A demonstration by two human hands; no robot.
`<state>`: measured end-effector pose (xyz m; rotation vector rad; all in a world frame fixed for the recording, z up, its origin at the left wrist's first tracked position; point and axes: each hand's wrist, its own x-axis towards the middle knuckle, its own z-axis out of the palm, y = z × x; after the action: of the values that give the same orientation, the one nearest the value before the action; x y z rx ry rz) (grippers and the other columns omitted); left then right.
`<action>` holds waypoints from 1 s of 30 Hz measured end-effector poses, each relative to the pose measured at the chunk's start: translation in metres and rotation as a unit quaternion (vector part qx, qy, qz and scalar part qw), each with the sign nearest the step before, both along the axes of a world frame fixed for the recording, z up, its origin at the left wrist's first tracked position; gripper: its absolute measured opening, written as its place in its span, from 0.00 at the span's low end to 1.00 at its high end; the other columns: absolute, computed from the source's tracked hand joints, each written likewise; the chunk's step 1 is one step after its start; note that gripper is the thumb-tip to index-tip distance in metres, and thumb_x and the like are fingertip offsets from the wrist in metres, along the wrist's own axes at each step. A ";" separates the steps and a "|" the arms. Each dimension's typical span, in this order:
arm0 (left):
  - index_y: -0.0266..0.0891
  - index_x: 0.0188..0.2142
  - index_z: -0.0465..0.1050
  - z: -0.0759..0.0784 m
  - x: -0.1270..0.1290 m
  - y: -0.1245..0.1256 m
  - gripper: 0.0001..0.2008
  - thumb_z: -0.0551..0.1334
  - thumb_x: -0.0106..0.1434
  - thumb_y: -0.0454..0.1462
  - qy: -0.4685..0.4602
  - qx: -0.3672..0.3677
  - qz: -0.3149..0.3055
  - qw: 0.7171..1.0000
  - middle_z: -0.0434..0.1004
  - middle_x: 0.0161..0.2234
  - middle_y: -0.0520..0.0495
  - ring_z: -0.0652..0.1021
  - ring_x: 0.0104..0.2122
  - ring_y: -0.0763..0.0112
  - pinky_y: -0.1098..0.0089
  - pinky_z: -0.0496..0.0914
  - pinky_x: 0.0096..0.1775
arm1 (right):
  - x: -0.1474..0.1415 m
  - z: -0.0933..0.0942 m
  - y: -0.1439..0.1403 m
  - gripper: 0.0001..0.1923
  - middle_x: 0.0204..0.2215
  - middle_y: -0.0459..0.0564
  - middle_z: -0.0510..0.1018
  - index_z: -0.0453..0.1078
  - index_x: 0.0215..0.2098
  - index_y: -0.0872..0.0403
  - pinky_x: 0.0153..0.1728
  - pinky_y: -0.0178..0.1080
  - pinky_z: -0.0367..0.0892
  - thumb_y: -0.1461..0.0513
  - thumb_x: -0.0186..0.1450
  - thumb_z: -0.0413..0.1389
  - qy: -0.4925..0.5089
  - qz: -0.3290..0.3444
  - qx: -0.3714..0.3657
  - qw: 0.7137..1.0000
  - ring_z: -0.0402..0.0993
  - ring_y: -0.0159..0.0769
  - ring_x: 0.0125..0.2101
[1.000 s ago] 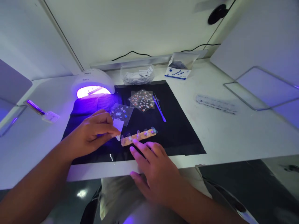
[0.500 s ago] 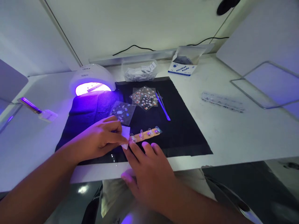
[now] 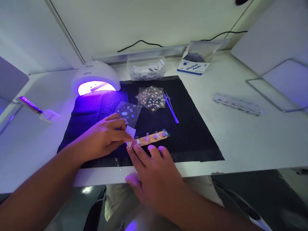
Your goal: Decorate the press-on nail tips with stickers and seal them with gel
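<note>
White desk (image 3: 240, 134) w/ black mat (image 3: 187, 128) at centre. UV lamp (image 3: 96, 77), lit purple, sits at the mat's 11 o'clock; clear tub (image 3: 146, 69) at 12, alcohol pads box (image 3: 194, 62) at 1. On the mat: two sticker sheets, colourful one (image 3: 151, 98) above, pale one (image 3: 128, 112) below-left, w/ tweezers (image 3: 171, 107) at 3 o'clock of the colourful sheet.

Left hand (image 3: 103, 139) is pinched narrow on a small white pad (image 3: 130, 132), pressed at the 9 o'clock end of the wooden stick (image 3: 152, 138), which lies near the mat's front edge carrying clear nail tips. Right hand (image 3: 154, 173) is flat and spread, holding nothing, fingertips touching the stick's near side.

Stick looks light, stiff, prob. slides easily on the mat; tips likely fragile and only stuck on, so best held by the wood edges or ends, not the tips. Pad: thin, soft, floppy.

Hard to tell: stick's left end is hidden under the pad and fingers; tip count unclear; clear strip (image 3: 237, 103) at 3 o'clock is blurry.
</note>
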<state>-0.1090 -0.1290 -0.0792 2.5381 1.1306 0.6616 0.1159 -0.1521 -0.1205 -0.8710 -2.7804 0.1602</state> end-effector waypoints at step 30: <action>0.41 0.42 0.75 0.001 0.002 -0.005 0.09 0.57 0.70 0.28 0.010 -0.020 0.004 1.000 0.70 0.41 0.46 0.69 0.45 0.65 0.66 0.66 0.45 | 0.003 0.003 0.000 0.33 0.66 0.53 0.66 0.56 0.68 0.58 0.42 0.55 0.54 0.48 0.71 0.46 -0.008 0.012 -0.032 0.999 0.62 0.51 0.48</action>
<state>-0.1067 -0.1341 -0.0783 2.5133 1.1510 0.6098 0.1187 -0.1523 -0.1174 -0.8583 -2.8159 0.2478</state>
